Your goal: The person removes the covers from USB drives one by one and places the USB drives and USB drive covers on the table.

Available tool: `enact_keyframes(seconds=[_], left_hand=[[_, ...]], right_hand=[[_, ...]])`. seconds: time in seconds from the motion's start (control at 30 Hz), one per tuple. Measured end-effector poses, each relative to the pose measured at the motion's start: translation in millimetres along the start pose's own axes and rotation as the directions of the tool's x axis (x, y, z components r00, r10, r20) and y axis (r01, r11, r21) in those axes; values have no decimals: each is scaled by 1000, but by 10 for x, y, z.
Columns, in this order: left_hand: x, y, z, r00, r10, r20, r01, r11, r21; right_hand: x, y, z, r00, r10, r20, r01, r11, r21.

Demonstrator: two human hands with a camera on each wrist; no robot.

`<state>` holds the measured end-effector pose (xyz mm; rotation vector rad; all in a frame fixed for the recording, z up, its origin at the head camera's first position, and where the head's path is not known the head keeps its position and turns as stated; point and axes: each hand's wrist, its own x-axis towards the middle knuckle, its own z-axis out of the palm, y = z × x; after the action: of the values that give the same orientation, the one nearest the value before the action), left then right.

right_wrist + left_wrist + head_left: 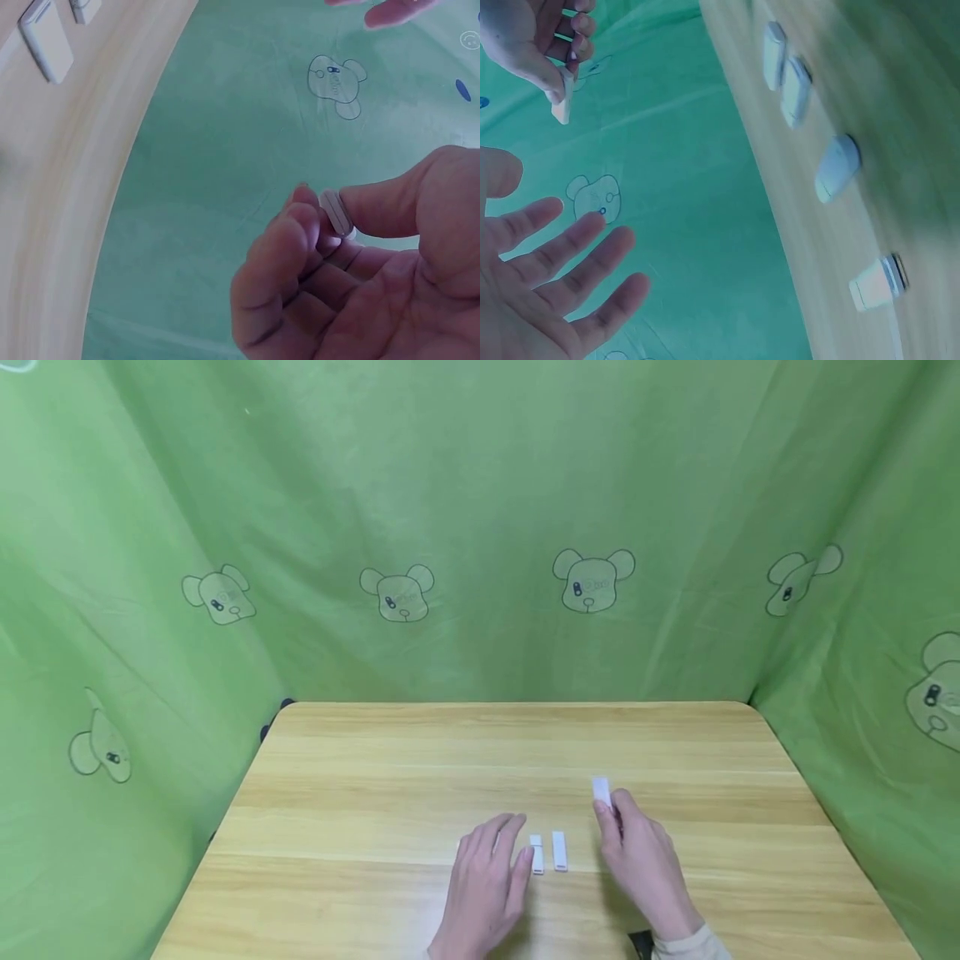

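Note:
My right hand [647, 860] pinches a white USB stick [601, 789] between thumb and curled fingers, held up over the table. In the right wrist view one end of that USB stick [337, 213] pokes out between the thumb and forefinger. My left hand [483, 881] is spread with fingers apart and holds nothing. Near its thumb lie a capped white stick [537, 860] and a plain one [560, 852], side by side. The left wrist view adds a rounded white piece [837, 169] and a tapered one with a dark-banded end [874, 285], mostly hidden by my left hand in the head view.
The wooden table [360, 768] has rounded far corners. Green curtains [480, 485] with bear-head prints hang behind it and along both sides. A small black object [642, 943] shows beside my right sleeve at the bottom.

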<state>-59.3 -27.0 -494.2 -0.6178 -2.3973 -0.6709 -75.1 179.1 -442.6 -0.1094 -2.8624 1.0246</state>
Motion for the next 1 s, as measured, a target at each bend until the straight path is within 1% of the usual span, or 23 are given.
enact_keyframes(seconds=[0.13, 0.2, 0.3, 0.5, 0.67, 0.77, 0.9, 1.0], left_hand=[[68, 3, -6, 1000, -6, -21, 5, 998, -69], [91, 4, 0, 999, 3, -38, -6, 997, -78], [120, 16, 3, 999, 5, -38, -8, 996, -89], [187, 43, 4, 1000, -19, 5, 20, 992, -124], [269, 57, 5, 999, -36, 12, 37, 986, -160], [308, 73, -6, 998, -57, 32, 63, 975, -215], [343, 95, -15, 993, -88, 83, 108, 951, -288], [361, 97, -1, 992, -89, 86, 112, 946, -304]], right_hand=[[5, -56, 1, 1000, -24, -8, 24, 1000, 10], [0, -77, 8, 999, -36, -9, 36, 999, 13], [-15, -93, 26, 999, -52, -8, 52, 999, 14], [-39, -130, 61, 995, -95, -32, 95, 995, 1], [-49, -167, 97, 990, -135, -46, 136, 991, 6], [-59, -186, 116, 985, -163, -55, 163, 987, 8], [-72, -215, 128, 979, -191, -71, 193, 981, 14], [-84, -237, 133, 977, -202, -73, 204, 979, 25]])
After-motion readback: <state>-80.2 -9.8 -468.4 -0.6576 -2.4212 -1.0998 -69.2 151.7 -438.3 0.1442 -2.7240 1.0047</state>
